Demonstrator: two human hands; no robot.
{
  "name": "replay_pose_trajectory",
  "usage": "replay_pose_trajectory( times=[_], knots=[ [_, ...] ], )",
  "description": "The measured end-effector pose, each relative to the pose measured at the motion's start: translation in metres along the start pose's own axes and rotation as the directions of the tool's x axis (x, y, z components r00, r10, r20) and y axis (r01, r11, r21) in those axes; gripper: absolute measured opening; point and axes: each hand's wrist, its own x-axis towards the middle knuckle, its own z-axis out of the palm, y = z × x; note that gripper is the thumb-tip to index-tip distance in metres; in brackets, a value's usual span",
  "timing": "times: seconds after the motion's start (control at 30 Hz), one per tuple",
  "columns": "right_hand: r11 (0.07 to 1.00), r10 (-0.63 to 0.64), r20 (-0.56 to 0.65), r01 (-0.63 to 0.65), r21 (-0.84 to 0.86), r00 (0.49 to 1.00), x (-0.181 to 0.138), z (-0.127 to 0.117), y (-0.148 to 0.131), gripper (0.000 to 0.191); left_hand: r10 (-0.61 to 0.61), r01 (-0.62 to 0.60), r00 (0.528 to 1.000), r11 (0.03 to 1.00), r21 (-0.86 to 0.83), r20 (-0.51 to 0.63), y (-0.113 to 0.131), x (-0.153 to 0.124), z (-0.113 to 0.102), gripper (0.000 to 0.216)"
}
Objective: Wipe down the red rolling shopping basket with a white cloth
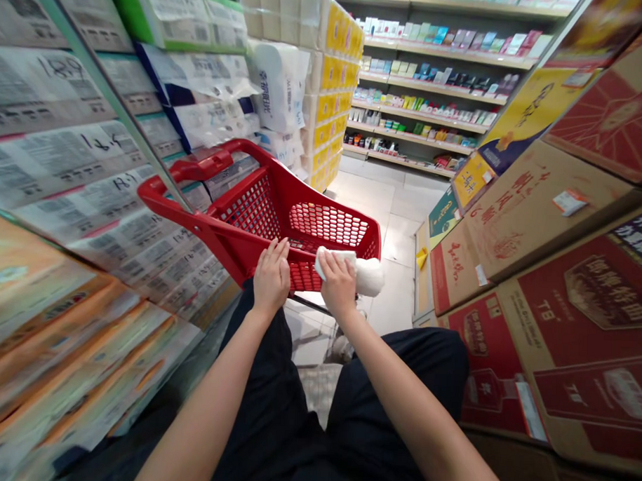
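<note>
- Where the view begins, at 6 o'clock, dark trousers [273,414] cover the person's bent knees, and both bare forearms run up from the lower edge toward the middle.
- The left hand [271,277] lies just left of centre, its fingers straight and pressed together, flat against the near wall of the red basket [259,203]. It is closed on nothing.
- The right hand [337,289] sits just beside it, at its 3 o'clock, with the fingers curled round a white cloth [371,276]. The bunched end of the cloth sticks out at 3 o'clock of the fist, and the cloth presses on the basket's near rim.
- The basket is plastic with pierced walls, and it sits straight ahead of the knees over the pale tiled floor [385,201]. Its long red handle [197,169] reaches away toward 10 o'clock. Whether anything lies inside cannot be told.
- At 9 o'clock, stacked packs [65,168] with printed labels slope close beside the left arm.
- At 3 o'clock, red and brown cardboard boxes [537,227] are piled high, near the right arm.
- Beyond the basket, at 12 o'clock, stand white packs of paper rolls [281,85] with yellow packs [332,65] just beside them.
- Farthest off, at 1 o'clock, shelves [432,83] of small boxed goods cross the end of the aisle.
</note>
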Motion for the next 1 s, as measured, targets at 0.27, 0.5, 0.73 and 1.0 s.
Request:
replay_pose_trajectory(
  times=[0.27, 0.5, 0.73, 1.0],
  knots=[
    [0.996, -0.063, -0.044, 0.066, 0.059, 0.997, 0.026, 0.026, -0.046, 0.046, 0.005, -0.005, 1.000, 1.000, 0.010, 0.012, 0.000, 0.000, -0.004, 0.050],
    [0.995, -0.090, -0.128, 0.083, -0.054, 0.988, -0.025, 0.004, 0.043, 0.062, 0.016, -0.016, 1.000, 1.000, 0.020, -0.003, -0.002, -0.001, -0.002, 0.049],
    [0.996, 0.017, -0.188, -0.033, -0.085, 0.982, -0.067, -0.020, 0.111, 0.067, -0.005, 0.004, 1.000, 1.000, -0.010, -0.022, 0.000, -0.001, 0.003, 0.050],
    [0.992, 0.115, -0.126, -0.122, -0.045, 0.985, -0.035, -0.011, 0.051, 0.059, -0.002, 0.001, 0.999, 1.000, -0.030, -0.039, 0.001, 0.000, 0.006, 0.050]
  ],
)
